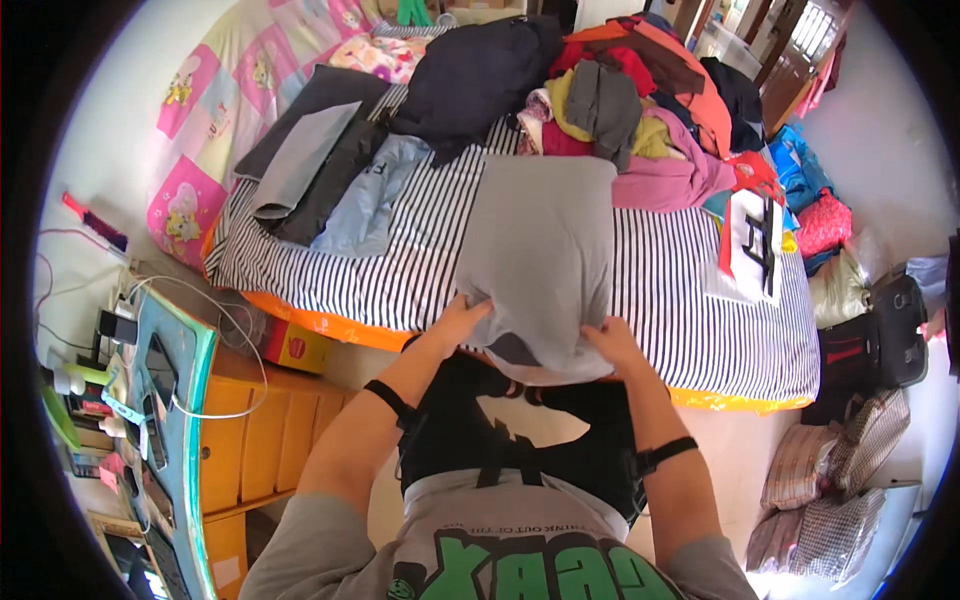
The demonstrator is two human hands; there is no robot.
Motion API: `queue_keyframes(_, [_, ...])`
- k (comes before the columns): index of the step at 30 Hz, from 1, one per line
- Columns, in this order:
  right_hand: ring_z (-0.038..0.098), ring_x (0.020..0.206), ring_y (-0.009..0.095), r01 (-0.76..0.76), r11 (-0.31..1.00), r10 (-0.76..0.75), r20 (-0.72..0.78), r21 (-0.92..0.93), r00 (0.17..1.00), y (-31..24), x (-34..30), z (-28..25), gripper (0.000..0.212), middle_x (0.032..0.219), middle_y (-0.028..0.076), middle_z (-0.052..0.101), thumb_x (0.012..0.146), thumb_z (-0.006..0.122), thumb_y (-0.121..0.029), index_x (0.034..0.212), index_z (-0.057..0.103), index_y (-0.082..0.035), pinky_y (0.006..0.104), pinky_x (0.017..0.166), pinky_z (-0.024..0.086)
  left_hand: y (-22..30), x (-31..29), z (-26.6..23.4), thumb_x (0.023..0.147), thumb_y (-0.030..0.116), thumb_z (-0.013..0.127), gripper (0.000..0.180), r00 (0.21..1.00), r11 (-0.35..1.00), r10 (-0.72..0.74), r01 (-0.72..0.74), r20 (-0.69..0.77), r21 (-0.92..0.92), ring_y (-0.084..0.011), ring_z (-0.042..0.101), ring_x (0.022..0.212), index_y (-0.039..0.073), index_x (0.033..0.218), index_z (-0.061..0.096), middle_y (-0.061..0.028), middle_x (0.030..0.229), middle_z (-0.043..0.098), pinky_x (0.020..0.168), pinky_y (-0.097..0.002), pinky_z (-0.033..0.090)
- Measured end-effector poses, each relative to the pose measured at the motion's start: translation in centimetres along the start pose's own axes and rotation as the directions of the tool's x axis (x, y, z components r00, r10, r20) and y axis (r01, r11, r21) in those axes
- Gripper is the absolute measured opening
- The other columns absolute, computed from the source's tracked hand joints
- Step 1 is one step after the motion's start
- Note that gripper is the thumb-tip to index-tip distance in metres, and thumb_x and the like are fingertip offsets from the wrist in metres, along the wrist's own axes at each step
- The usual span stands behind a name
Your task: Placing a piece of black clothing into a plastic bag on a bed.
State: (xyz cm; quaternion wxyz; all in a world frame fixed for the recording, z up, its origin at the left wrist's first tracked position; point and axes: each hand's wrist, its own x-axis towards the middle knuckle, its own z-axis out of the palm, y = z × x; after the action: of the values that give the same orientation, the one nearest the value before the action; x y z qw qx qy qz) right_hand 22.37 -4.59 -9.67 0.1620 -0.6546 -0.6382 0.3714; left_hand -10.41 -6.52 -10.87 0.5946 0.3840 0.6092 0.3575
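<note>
A plain grey garment [540,230] lies spread over the near edge of the bed, its lower end hanging toward me. My left hand [466,318] pinches its near left corner. At the near right side, my right hand [612,343] is closed on the same cloth. Between the hands the fabric sags into folds, with a darker patch in the opening at the bottom. What kind of garment it is I cannot tell. Beyond it stretches the black-and-white striped bed sheet [660,270].
Folded dark and light grey clothes [310,150] and a light blue garment [375,195] lie left. A black garment [475,75] and a mixed clothes heap [640,90] sit behind. Hangers [760,245] rest at right. A cluttered desk [185,350] stands left; bags [840,480] stand right.
</note>
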Motion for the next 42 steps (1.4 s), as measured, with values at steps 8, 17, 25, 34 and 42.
queue_keyframes(8, [0.069,0.087,0.019,-0.054,0.785,-0.299,0.453,0.618,0.840,-6.9,-9.3,7.2,0.033,0.096,0.012,0.071,0.093,0.066,-0.021,0.113,0.066,0.005,0.0318,0.077,0.055,11.0,5.9,-1.3,0.082,0.019,0.072,0.050,0.638,0.537,0.768,-0.593,-0.056,0.600,-0.0388,0.054,0.123,0.002,0.127,0.057,-0.0242,0.129,0.058,0.104,-0.0406,0.042])
queue_keyframes(17, [0.061,0.108,0.034,0.223,0.954,-0.300,-0.631,-0.202,0.715,-0.7,-0.1,-9.2,0.034,0.113,0.019,0.066,0.089,0.068,-0.021,0.114,0.064,0.001,0.0428,0.093,0.048,4.8,7.6,-3.1,0.085,0.058,0.066,0.097,0.992,0.989,0.027,-0.009,-0.122,0.146,-0.0334,0.049,0.130,-0.011,0.145,0.034,-0.0281,0.144,0.044,0.106,-0.0398,0.040])
queue_keyframes(25, [0.051,0.128,0.041,-0.085,0.992,0.116,-0.420,0.092,0.900,7.6,2.3,-9.4,0.103,0.137,0.033,0.049,0.070,0.083,-0.048,0.145,0.036,0.005,0.0431,0.104,0.044,7.6,7.1,0.1,0.080,0.061,0.070,0.110,0.996,0.992,-0.086,0.085,-0.007,-0.088,-0.0327,0.041,0.136,-0.005,0.152,0.020,-0.0246,0.151,0.036,0.110,-0.0421,0.036])
queue_keyframes(34, [0.051,0.125,0.036,-0.285,0.877,0.232,0.179,0.386,0.956,3.0,-5.6,-9.1,0.089,0.132,0.027,0.053,0.080,0.077,-0.047,0.144,0.039,0.002,0.0396,0.102,0.041,4.5,3.2,-6.9,0.085,0.032,0.068,0.060,0.958,0.760,-0.133,0.264,0.255,-0.594,-0.0318,0.059,0.117,-0.003,0.132,0.054,-0.0211,0.125,0.063,0.102,-0.0450,0.046])
queue_keyframes(42, [0.031,0.137,0.050,0.183,0.953,-0.269,-0.402,-0.240,0.875,0.1,-3.2,-7.3,0.080,0.153,0.034,0.018,0.078,0.077,-0.030,0.146,0.039,-0.015,0.0515,0.110,0.034,5.9,6.3,-8.4,0.097,0.048,0.052,0.066,0.987,0.922,-0.025,0.084,0.158,-0.379,-0.0261,0.051,0.127,0.001,0.143,0.045,-0.0149,0.140,0.054,0.108,-0.0388,0.039])
